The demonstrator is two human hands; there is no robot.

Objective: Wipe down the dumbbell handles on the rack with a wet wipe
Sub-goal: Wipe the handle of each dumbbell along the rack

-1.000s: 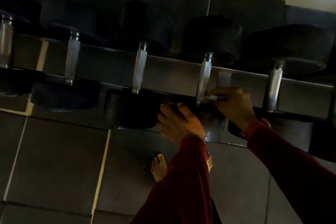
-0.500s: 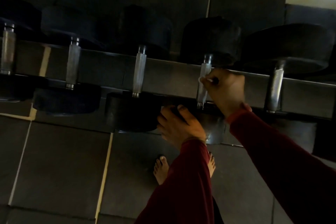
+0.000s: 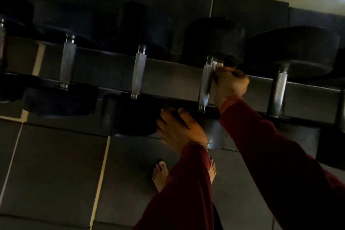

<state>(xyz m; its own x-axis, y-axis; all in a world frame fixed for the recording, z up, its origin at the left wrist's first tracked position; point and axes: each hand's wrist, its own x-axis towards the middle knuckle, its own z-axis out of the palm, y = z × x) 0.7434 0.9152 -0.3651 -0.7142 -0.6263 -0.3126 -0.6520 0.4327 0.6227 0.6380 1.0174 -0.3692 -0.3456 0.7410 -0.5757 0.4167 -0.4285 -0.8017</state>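
Several black dumbbells with knurled steel handles lie across a dark rack [image 3: 168, 80]. My right hand [image 3: 230, 84] grips a white wet wipe [image 3: 217, 65] against the far end of one steel handle [image 3: 205, 84], right of centre. My left hand [image 3: 178, 129] rests with curled fingers on the near black head [image 3: 214, 134] of that same dumbbell. Bare handles stand to the left [image 3: 138, 74] [image 3: 67, 65] and to the right [image 3: 278, 91].
Dark rubber floor tiles [image 3: 56, 170] with pale seams lie below the rack. My bare feet [image 3: 160, 175] stand close to the rack's front. Dark padded panels [image 3: 177, 5] cover the wall behind. The scene is dim.
My right hand has slid the wipe up the handle, from its near end to its far end. My left hand has stayed on the dumbbell's near head.
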